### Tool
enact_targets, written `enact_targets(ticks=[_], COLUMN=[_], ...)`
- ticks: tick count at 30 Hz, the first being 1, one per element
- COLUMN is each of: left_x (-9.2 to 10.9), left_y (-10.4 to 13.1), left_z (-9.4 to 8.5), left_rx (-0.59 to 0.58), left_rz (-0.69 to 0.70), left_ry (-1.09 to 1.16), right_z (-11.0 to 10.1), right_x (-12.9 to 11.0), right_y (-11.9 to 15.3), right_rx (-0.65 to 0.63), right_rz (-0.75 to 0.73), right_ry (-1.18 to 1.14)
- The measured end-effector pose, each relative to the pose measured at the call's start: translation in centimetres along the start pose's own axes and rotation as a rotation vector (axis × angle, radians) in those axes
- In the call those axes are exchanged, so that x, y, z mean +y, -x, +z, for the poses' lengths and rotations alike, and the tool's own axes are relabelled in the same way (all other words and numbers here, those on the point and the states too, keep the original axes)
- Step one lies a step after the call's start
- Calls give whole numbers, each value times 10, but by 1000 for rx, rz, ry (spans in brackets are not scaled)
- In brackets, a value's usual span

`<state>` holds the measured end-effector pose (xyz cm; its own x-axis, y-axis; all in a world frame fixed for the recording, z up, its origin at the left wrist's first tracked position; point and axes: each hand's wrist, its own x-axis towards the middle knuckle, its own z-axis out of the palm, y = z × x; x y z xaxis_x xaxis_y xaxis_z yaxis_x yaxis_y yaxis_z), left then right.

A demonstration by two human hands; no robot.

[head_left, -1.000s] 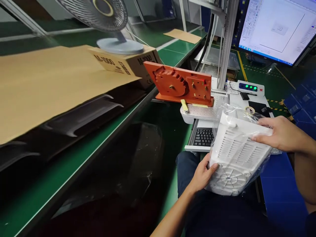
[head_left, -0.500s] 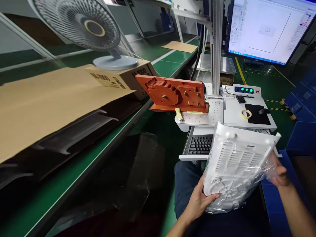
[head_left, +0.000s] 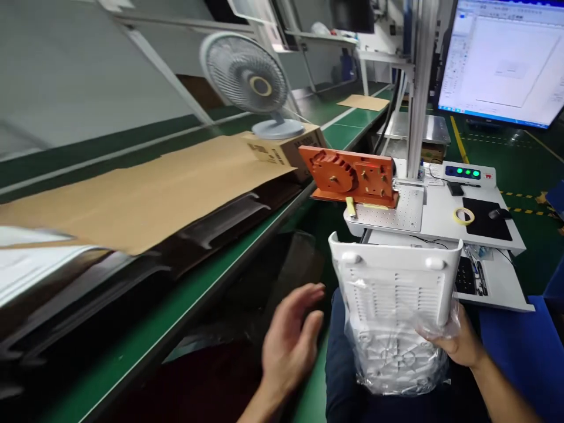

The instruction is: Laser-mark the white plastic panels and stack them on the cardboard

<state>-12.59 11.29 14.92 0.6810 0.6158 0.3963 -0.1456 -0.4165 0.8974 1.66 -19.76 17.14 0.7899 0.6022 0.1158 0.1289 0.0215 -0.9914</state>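
Observation:
A white plastic cover [head_left: 396, 288] with rows of vent slots stands over my lap, its lower part wrapped in a clear plastic bag [head_left: 388, 376]. My right hand [head_left: 462, 341] grips the cover's right edge through the bag, thumb on the front face; the other fingers are hidden behind. To the left of the cover, my left hand [head_left: 293, 341] is off it, fingers and thumb apart with nothing between them.
An orange fixture [head_left: 352, 176] stands on a perforated metal plate [head_left: 405, 211]. Brown cardboard [head_left: 176, 188] covers the bench at left, with a fan [head_left: 247, 76] on a box [head_left: 282, 151]. A monitor [head_left: 502, 64], tape roll [head_left: 463, 216] and keyboard drawer [head_left: 497, 288] are at right.
My left hand has let go of the cover and moved left. The cover is now more upright and further left, still in my right hand. My view has turned left.

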Motion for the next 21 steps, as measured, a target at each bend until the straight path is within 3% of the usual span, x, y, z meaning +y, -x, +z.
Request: enact_targets(ticks=[2,3,4,6,8,11,13,17,21], left_x=[45,70,93,130,150,146,133,106,84], left_y=[-32,-45,-56,-72,-81,-91,-96,-99,-92], left_z=[-20,-30,-39,-53,-64,-78,-87,-108,-131], left_rx=[200,229,206,36,-145,-362,-375,-209,12], left_rz=[429,632,725,710,553,344,248,-6,-166], left_ry=[-54,-109,-204,-392,-471,-466,-511,-593,-548], right_z=[20,31,43,64,80,84,73,27,-5], right_x=[-16,-25,-32,-44,-48,-40,-27,13,55], right_y=[-9,-14,-19,-29,-37,-45,-48,-44,-30], right_rx=[-145,-215,-269,-333,-356,-406,-439,-531,-610], right_rz=[0,10,18,26,20,74,160,342,471], right_ry=[-18,-16,-1,65,120,50,19,207,190])
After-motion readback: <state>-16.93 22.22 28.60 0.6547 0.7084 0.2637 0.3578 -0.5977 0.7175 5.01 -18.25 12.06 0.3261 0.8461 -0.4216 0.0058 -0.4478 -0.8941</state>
